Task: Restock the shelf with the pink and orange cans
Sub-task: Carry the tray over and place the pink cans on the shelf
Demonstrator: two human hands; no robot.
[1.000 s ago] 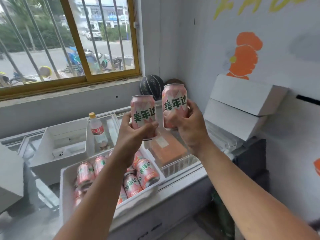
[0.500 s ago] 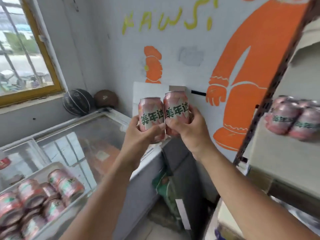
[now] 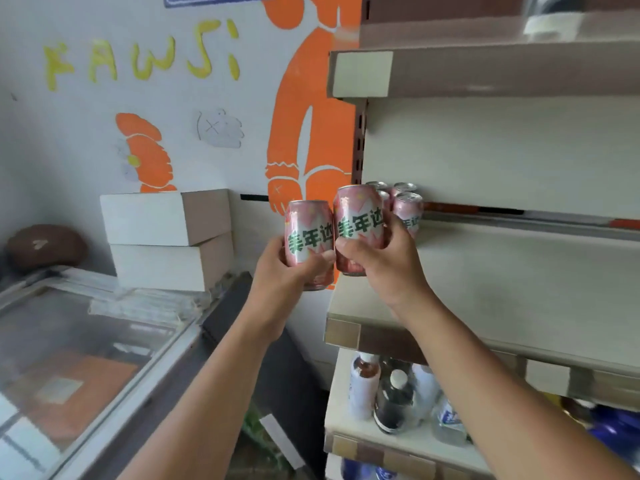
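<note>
My left hand (image 3: 282,271) grips a pink and orange can (image 3: 308,237) with green characters, held upright just left of the shelf's edge. My right hand (image 3: 384,261) grips a second such can (image 3: 358,223), upright over the left end of the cream middle shelf (image 3: 502,282). The two cans almost touch side by side. Behind my right hand, several matching cans (image 3: 405,206) stand at the shelf's back left corner, partly hidden by the held can and my fingers.
An upper shelf (image 3: 485,71) hangs above. The lower shelf (image 3: 346,427) holds bottles (image 3: 391,396). To the left stand a glass-topped freezer (image 3: 86,358), two stacked white boxes (image 3: 166,240) and a brown ball (image 3: 45,245) against the painted wall.
My view has swung right from the freezer and its tray of cans to the shelf. Both hands carried their cans along and now hover at the middle shelf's left end.
</note>
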